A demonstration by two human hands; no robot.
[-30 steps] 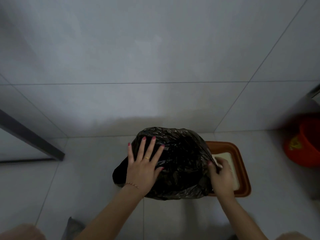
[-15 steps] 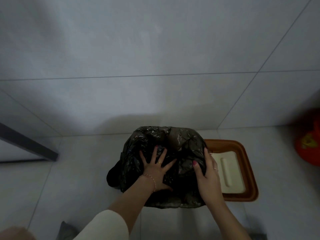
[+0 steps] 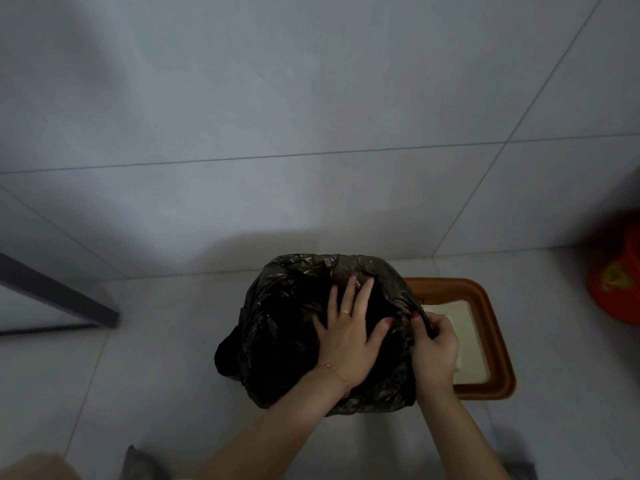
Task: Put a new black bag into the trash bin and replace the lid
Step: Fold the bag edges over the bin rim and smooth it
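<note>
the step in hand looks like seating the new liner: the black bag (image 3: 294,327) is draped over the trash bin, which it covers so fully that the bin itself cannot be made out, and the person is working the plastic down into the opening and around the edge. the bin with its bag stands on the tiled floor (image 3: 104,358) close to the far wall (image 3: 311,116).

the left hand (image 3: 349,334) lies flat, palm down, on the plastic in the middle of the opening, its fingers (image 3: 349,292) spread wide and reaching toward the far edge, thumb splayed out to the right; it holds nothing and seems only to press the bag inward. the right hand (image 3: 434,344) is at the right edge of the bag, fingers curled in and pinching a fold of plastic there, apparently to tuck or pull it over the rim.

the lid (image 3: 485,327), brown-rimmed with a pale centre panel, lies flat on the floor just beside the bin on the right, partly hidden behind the right hand. it is not yet on.

the next move likely calls for smoothing the bag's edge around the whole rim so it grips evenly, then freeing both hands, reaching right for the lid and setting it squarely over the lined opening without dragging the plastic loose.

at the far right edge an orange-red bucket (image 3: 616,271) shows, blurred.
</note>
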